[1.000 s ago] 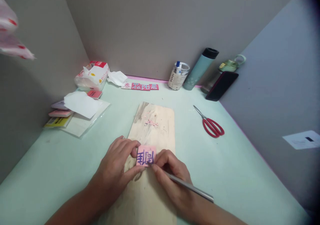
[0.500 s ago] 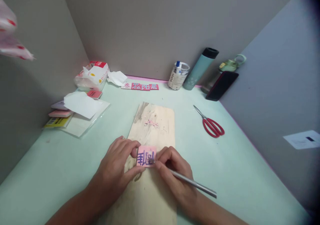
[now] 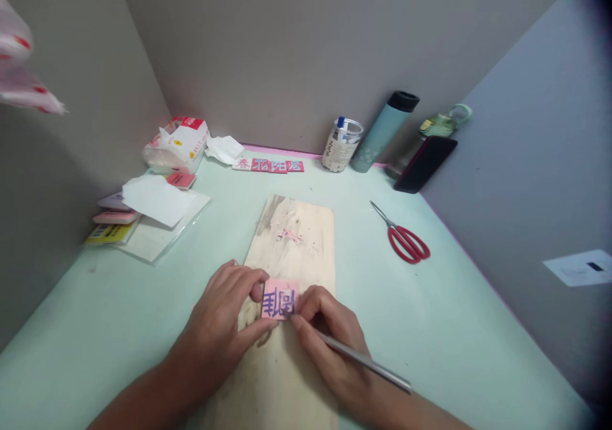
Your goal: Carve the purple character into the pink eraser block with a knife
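A small pink rubber block point(image 3: 280, 300) with purple character strokes lies flat on a wooden board point(image 3: 306, 258). My left hand point(image 3: 224, 318) grips its left side, fingers at the top edge and thumb at the bottom. In a pen-like hold, my right hand point(image 3: 332, 337) is closed around a slim silver-handled craft knife point(image 3: 368, 361). Its working tip points toward the block's lower right corner and is mostly covered by my fingertips. Pink shavings point(image 3: 290, 236) are scattered farther up the board.
Red-handled scissors point(image 3: 408, 244) rest on the right. Along the back stand several lettered pink blocks point(image 3: 270, 165), a pen jar point(image 3: 340, 146), a teal bottle point(image 3: 386, 130) and a phone point(image 3: 425, 164). Papers point(image 3: 157, 199) and a tissue pack point(image 3: 176, 144) are at left.
My right hand has shifted slightly down and left with the craft knife, its tip going from the right part of the character to the lower right corner. My left hand stays put.
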### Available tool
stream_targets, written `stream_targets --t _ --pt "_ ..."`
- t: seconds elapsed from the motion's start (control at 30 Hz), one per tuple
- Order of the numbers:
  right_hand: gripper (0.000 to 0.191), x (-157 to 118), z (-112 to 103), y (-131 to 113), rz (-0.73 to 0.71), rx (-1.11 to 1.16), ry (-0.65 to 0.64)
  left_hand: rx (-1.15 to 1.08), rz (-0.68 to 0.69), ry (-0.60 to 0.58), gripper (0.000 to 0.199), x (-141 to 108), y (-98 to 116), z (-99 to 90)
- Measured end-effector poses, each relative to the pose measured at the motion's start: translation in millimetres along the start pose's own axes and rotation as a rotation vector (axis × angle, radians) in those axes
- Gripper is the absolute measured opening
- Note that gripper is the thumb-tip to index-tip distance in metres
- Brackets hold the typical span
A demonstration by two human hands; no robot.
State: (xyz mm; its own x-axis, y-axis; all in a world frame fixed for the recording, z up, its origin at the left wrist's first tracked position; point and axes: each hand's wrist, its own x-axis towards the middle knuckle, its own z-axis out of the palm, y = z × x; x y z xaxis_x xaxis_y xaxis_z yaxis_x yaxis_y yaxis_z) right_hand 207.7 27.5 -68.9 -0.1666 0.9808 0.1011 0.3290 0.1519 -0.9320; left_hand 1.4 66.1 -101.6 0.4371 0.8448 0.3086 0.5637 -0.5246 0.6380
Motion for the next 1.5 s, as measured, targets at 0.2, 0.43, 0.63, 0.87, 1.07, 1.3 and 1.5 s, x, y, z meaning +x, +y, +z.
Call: stream_targets --t 0.2,0.43,0.63,0.87,1.07,1.3,1.5 --pt "0.02 -1.0 3.3 3.2 -0.024 -0.021 0.018 -0.015 -0.016 -0.006 0.04 0.0 -0.1 -1.7" --pt "0.019 -2.0 4.2 4.6 -0.036 -0.014 0.022 -0.045 -0.036 0.024 0.034 0.6 1.9 -1.0" --pt "0.019 -2.3 4.1 5.6 -0.012 0.016 0.042 -0.043 -0.035 0.009 0.036 1.2 2.9 -0.8" --pt "0.019 -2.6 5.0 5.5 -0.002 0.036 0.069 -0.045 -0.046 -0.019 0.034 1.8 4.1 -2.4" --pt "0.02 -2.4 4.6 4.3 0.009 0.051 0.085 -0.051 -0.063 -0.01 0.035 0.7 4.0 -3.0" --pt "0.02 -0.4 1.1 7.4 -0.016 0.101 0.124 -0.043 -0.033 -0.023 0.038 0.6 4.1 -2.1" --pt "0.019 -1.1 1.5 12.4 -0.036 0.055 0.053 -0.018 -0.017 -0.017 0.04 0.4 3.6 -1.5"
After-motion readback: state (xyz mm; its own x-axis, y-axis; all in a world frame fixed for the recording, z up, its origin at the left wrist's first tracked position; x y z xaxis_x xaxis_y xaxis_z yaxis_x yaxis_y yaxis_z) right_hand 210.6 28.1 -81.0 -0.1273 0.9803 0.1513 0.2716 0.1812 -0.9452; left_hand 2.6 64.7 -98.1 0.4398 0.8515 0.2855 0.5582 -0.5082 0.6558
